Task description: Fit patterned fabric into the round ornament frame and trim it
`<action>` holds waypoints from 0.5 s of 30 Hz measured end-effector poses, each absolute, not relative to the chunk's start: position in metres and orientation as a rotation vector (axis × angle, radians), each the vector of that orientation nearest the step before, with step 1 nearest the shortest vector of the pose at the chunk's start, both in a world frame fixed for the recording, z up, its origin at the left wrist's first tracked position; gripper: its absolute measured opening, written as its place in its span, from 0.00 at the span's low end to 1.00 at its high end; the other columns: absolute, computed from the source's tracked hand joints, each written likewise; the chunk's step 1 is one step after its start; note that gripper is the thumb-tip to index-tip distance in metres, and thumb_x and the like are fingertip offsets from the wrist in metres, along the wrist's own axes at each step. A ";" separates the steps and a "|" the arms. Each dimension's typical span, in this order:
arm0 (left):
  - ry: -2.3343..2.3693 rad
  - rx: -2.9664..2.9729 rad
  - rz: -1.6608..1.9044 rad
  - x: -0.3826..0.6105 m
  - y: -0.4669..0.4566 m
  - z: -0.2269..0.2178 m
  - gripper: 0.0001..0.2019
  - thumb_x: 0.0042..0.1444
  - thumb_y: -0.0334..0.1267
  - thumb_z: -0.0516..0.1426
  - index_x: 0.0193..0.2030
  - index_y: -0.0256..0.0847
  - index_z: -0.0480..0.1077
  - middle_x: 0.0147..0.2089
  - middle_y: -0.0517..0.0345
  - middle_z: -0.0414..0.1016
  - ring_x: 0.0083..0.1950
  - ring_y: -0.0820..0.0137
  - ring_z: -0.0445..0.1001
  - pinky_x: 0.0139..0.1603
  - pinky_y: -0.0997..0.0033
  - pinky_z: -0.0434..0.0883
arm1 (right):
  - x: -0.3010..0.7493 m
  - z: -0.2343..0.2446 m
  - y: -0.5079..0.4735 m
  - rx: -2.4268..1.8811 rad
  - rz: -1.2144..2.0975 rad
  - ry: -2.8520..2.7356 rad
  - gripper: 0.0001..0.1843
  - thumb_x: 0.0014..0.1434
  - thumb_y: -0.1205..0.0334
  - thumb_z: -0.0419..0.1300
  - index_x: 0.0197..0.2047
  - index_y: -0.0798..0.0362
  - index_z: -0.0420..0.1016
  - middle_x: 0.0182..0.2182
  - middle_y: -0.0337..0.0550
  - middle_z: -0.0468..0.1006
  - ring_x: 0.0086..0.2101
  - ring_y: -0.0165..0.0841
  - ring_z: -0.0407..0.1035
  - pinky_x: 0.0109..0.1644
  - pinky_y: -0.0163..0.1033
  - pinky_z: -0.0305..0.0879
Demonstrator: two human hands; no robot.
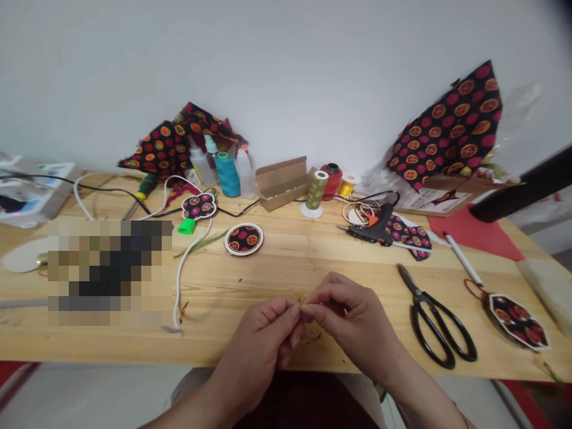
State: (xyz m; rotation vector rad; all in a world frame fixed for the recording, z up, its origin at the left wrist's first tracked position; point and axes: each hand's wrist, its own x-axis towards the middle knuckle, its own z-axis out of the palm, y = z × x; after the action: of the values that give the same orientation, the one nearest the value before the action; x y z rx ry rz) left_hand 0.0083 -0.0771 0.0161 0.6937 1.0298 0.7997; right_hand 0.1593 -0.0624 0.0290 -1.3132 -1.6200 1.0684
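My left hand and my right hand meet over the front middle of the wooden table. Both pinch, fingertips touching, a tiny thin item too small to make out. Black scissors lie just right of my right hand. A round fabric-covered disc sits beyond my hands, and a flower-shaped fabric piece lies further back left.
A black glue gun, thread spools, bottles, a small cardboard box and patterned cloth line the back. A white pen, an octagonal fabric ornament and red paper lie right. A white cord runs left.
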 end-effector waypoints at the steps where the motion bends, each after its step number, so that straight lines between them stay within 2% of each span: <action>1: 1.031 0.672 0.797 0.008 -0.077 0.016 0.14 0.52 0.42 0.60 0.21 0.38 0.65 0.18 0.68 0.58 0.18 0.80 0.48 0.17 0.79 0.46 | 0.159 0.029 -0.062 -1.325 1.069 -1.621 0.06 0.51 0.67 0.62 0.23 0.53 0.75 0.23 0.36 0.69 0.25 0.27 0.62 0.28 0.33 0.59; 5: 1.030 0.646 0.796 0.008 -0.077 0.015 0.12 0.54 0.42 0.59 0.25 0.37 0.69 0.19 0.69 0.58 0.18 0.81 0.48 0.17 0.80 0.47 | 0.163 0.028 -0.059 -1.390 1.061 -1.615 0.08 0.55 0.64 0.58 0.25 0.53 0.74 0.23 0.37 0.70 0.26 0.28 0.64 0.30 0.34 0.60; 9: 1.019 0.631 0.801 0.007 -0.078 0.012 0.11 0.53 0.43 0.59 0.26 0.37 0.70 0.19 0.68 0.58 0.18 0.81 0.48 0.17 0.80 0.47 | 0.167 0.026 -0.058 -1.394 1.187 -1.579 0.10 0.56 0.61 0.56 0.29 0.53 0.77 0.26 0.39 0.75 0.30 0.31 0.67 0.35 0.35 0.63; 12: 1.002 0.647 0.791 0.007 -0.080 0.009 0.12 0.54 0.43 0.59 0.25 0.37 0.68 0.19 0.68 0.57 0.19 0.81 0.48 0.17 0.80 0.47 | 0.167 0.024 -0.059 -1.358 1.336 -1.491 0.06 0.52 0.62 0.61 0.32 0.52 0.79 0.28 0.39 0.76 0.31 0.30 0.68 0.36 0.35 0.64; 15: 0.976 0.709 0.770 0.007 -0.079 0.007 0.15 0.56 0.43 0.57 0.22 0.38 0.65 0.19 0.68 0.57 0.18 0.80 0.48 0.18 0.79 0.47 | 0.166 0.023 -0.058 -1.291 1.472 -1.395 0.08 0.47 0.64 0.65 0.33 0.52 0.81 0.26 0.37 0.74 0.29 0.29 0.67 0.34 0.34 0.63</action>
State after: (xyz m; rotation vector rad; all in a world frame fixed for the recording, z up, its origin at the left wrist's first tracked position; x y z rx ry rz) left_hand 0.0067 -0.0792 0.0075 0.7093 0.9760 0.7699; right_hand 0.1663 -0.0580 0.0227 -1.2913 -1.3951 1.4716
